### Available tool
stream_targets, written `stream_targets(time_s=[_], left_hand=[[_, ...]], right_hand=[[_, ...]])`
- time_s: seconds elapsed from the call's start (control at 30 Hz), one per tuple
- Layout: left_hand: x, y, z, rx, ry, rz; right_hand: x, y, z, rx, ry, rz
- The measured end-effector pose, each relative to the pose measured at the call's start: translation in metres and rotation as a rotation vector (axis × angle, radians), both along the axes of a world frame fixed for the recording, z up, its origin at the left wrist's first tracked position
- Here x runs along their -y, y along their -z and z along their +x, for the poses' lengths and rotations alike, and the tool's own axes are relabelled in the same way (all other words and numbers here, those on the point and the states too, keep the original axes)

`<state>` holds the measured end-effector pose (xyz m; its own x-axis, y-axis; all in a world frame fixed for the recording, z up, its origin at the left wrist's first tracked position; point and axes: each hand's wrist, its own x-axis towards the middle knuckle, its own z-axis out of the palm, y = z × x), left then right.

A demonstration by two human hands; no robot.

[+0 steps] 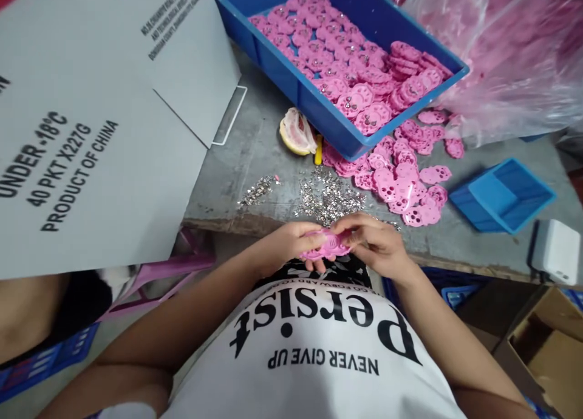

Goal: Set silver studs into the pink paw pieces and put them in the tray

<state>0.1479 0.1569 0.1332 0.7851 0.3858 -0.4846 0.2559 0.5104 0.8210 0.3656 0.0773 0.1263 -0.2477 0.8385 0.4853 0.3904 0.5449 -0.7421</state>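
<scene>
At the table's near edge, my left hand (291, 244) and right hand (371, 243) pinch one pink paw-shaped piece (328, 244) between closed fingertips, held over my lap. A loose grip could drop it off the edge, and a stray wrist may scatter the silver studs (325, 195).

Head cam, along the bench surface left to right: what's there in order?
Grey cardboard carton → pile of small silver bits → loose pink paw-shaped pieces → small blue tray → white device. Just below the bench edge, left hand and right hand hold one pink piece.
</scene>
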Motion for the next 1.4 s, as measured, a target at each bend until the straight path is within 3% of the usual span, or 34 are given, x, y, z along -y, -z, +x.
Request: stream_targets(time_s=[0.07, 0.17, 0.27, 0.37, 0.57, 0.8, 0.93, 1.13, 1.3, 1.4], left_hand=[[-0.003, 0.008, -0.009, 0.041, -0.009, -0.120], [-0.004, 0.019, -0.017, 0.012, -0.212, -0.235], [-0.003, 0.023, -0.018, -0.004, -0.364, -0.243], [-0.001, 0.022, -0.016, 0.003, -0.472, -0.220], [0.000, 0.025, -0.009, 0.056, -0.507, -0.198], [-0.006, 0.027, 0.025, 0.026, -0.658, 0.144], [-0.008, 0.032, 0.042, -0.002, -0.686, 0.358], [-0.009, 0.042, 0.047, -0.096, -0.709, 0.597], [-0.008, 0.040, 0.049, -0.045, -0.754, 0.586], [-0.005, 0.035, 0.048, 0.079, -0.772, 0.408]], right_hand=[[-0.007, 0.013, 0.001, 0.050, 0.183, -0.072], [-0.021, 0.033, -0.002, 0.384, 0.472, -0.187], [-0.036, 0.049, -0.005, 0.732, 0.495, -0.259], [-0.045, 0.055, -0.005, 0.786, 0.513, -0.213], [-0.050, 0.050, 0.005, 0.482, 0.545, -0.248], [-0.043, 0.028, -0.008, -0.066, 0.506, -0.462], [-0.040, 0.018, -0.019, -0.180, 0.504, -0.501], [-0.039, 0.017, -0.026, -0.274, 0.526, -0.546], [-0.038, 0.017, -0.025, -0.333, 0.530, -0.571], [-0.036, 0.015, -0.026, -0.336, 0.527, -0.545]])
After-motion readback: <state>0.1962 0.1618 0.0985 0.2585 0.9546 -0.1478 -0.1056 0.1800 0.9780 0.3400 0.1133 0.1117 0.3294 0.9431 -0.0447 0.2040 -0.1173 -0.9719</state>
